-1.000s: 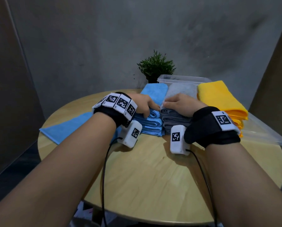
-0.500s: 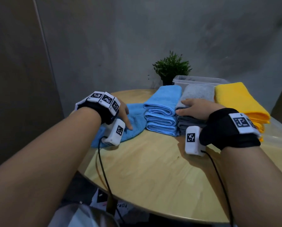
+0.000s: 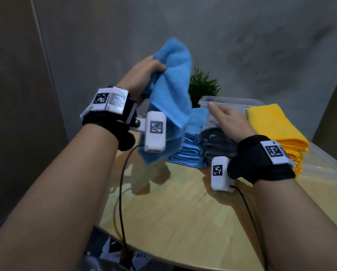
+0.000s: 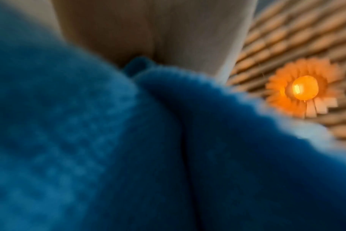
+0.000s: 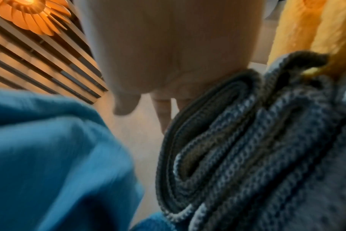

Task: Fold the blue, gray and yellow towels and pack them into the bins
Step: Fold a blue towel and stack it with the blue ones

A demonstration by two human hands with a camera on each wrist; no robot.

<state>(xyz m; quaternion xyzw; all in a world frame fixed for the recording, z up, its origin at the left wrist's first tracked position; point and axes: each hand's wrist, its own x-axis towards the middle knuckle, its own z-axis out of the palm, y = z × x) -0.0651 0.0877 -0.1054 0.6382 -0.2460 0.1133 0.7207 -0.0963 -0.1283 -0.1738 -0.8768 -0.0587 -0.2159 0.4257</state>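
My left hand [image 3: 150, 70] grips a loose blue towel [image 3: 171, 90] and holds it up in the air above the table's left side; the cloth hangs down past my wrist and fills the left wrist view [image 4: 128, 148]. Three folded stacks stand side by side at the back of the table: blue towels [image 3: 189, 151], gray towels [image 3: 216, 143] and yellow towels [image 3: 275, 126]. My right hand [image 3: 224, 116] hovers over the gray stack [image 5: 257, 148] with fingers straight, holding nothing.
A clear plastic bin [image 3: 230, 101] stands behind the stacks, with a small green plant [image 3: 202, 85] beside it. A clear lid or second bin [image 3: 324, 161] lies at the right, under the yellow stack. The round wooden table [image 3: 183, 216] has bare surface in front of the stacks.
My left hand took hold of the loose blue towel lying flat at the table's left and lifted it high. My right hand rose off the gray stack and its fingers straightened.
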